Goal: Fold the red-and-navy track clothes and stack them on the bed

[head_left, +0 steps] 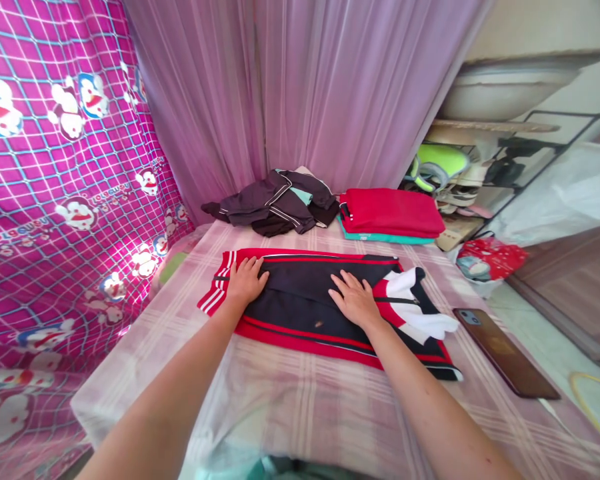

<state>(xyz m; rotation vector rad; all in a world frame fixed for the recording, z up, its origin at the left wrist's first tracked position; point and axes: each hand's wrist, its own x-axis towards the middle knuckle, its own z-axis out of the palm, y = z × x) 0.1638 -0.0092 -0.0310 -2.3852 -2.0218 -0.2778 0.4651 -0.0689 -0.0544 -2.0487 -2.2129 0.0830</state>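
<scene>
A dark navy jacket (pixel 295 300) with red edges lies flat and folded lengthwise on the bed-like surface. Its striped red hem points left, and its white, red and black collar end with a zip points right. My left hand (pixel 247 280) rests on the jacket near the striped end, palm down with fingers spread. Flat on the jacket's right half, beside the collar, is my right hand (pixel 354 297), its fingers also apart. Neither hand grips the cloth.
Behind the jacket sit a heap of dark clothes (pixel 280 203) and a folded red and teal stack (pixel 393 213). A phone (pixel 505 350) with a cable lies at the right edge. Beyond stand a shelf rack (pixel 575 137) and a red bag (pixel 493 259). Purple curtains (pixel 320 87) hang at the back.
</scene>
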